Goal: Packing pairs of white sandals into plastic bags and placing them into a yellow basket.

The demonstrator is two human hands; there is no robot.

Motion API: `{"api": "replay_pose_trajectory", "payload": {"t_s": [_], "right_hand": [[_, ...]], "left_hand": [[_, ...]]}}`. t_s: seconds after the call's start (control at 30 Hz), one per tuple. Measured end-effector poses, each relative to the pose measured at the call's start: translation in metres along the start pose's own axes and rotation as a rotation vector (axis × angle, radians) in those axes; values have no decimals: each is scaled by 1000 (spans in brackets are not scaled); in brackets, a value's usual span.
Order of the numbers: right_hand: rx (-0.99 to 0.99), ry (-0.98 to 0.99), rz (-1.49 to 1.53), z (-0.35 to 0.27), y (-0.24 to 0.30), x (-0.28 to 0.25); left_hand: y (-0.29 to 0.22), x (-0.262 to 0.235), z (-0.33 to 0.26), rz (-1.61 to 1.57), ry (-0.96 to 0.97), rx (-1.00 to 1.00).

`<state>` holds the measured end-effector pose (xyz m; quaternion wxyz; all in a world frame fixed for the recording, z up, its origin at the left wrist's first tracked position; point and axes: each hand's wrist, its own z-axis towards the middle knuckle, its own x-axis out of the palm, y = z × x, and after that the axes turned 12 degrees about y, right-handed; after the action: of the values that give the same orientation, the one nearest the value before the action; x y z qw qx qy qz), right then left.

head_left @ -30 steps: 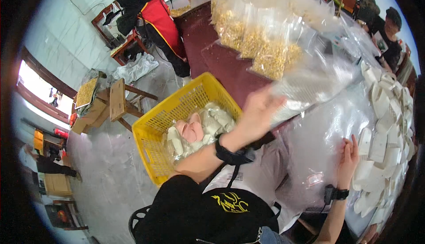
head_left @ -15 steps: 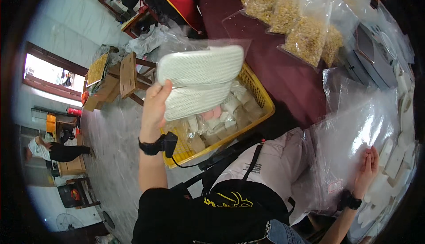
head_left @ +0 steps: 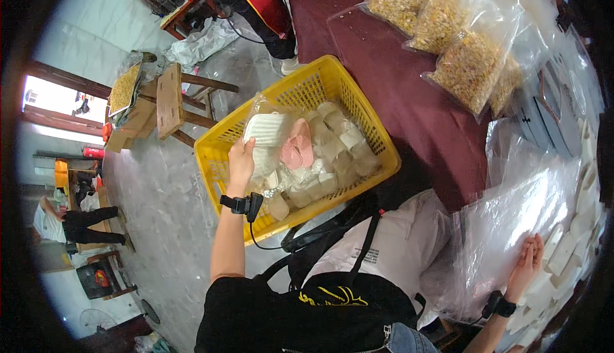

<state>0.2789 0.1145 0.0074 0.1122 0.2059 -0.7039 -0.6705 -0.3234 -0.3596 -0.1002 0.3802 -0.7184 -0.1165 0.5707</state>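
The pair of white, rib-textured slippers in a clear plastic bag (head_left: 265,130) has come down from above the yellow, slotted plastic basket (head_left: 368,122) and now sits inside its left end. The left hand (head_left: 241,161) is clasping the bag by its near edge — thumb on top, grip not yet let go — so the pair is in place among the others but, I judge, not fully set down.

The basket also holds a pair of pink slippers in clear film (head_left: 298,146), just right of the white pair, and several cream slippers in clear wrapping (head_left: 342,138) packed toward its right end. What lies beneath them is hidden.

Well right of the basket, the right hand (head_left: 528,263) rests by the edge of a spread of clear, glossy plastic bags (head_left: 492,225), fingers loosely together; whether it pinches the film I cannot tell. Beyond these lie loose white slippers (head_left: 563,257).

Above and right of the basket, on the maroon desk (head_left: 364,52), stand clear bags filled with yellow flaky pieces (head_left: 470,65).
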Motion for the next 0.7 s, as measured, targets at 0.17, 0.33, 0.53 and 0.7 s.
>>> {"api": "replay_pose_trajectory", "payload": {"t_s": [0.17,0.33,0.53,0.7], "right_hand": [[-27,5,-44,-1,2,1],[-11,-52,-66,-2,4,-1],[28,-72,-65,-5,16,-5],[65,-24,-57,-2,7,-12]], "left_hand": [[-2,36,21,-13,-24,-69],[-23,140,43,527,249,76],[0,294,43,334,763,-178],[54,308,39,364,778,-193]]}}
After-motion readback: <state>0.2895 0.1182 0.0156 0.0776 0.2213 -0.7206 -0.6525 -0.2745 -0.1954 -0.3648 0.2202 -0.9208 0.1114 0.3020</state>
